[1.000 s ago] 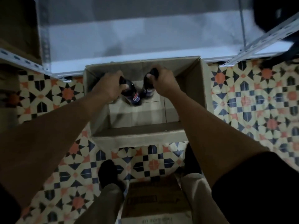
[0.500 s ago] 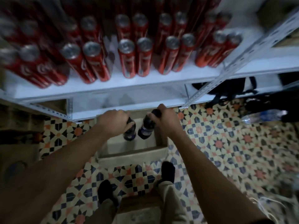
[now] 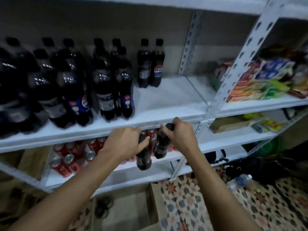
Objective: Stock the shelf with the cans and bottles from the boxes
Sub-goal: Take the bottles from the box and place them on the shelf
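Note:
My left hand (image 3: 124, 144) grips a dark cola bottle (image 3: 143, 157) by its neck, and my right hand (image 3: 180, 135) holds a second cola bottle (image 3: 162, 146) the same way. Both bottles hang just below the front lip of the white shelf board (image 3: 166, 100). That board carries several cola bottles (image 3: 106, 84) on its left and a pair of cola bottles (image 3: 150, 64) at the back; its right part is bare. Red cans (image 3: 66, 161) fill the shelf below. The cardboard box (image 3: 150, 205) stands open on the floor under my arms.
A perforated metal upright (image 3: 233, 72) divides this bay from the right bay, which holds snack packets (image 3: 260, 80). Dark bags (image 3: 260, 165) and a water bottle (image 3: 241, 180) lie on the patterned floor at the right. More cardboard (image 3: 33, 160) sits at the left.
Both hands lifted the two bottles out of the box and up to the edge of the bottle shelf. My view swung up from the floor to the shelves.

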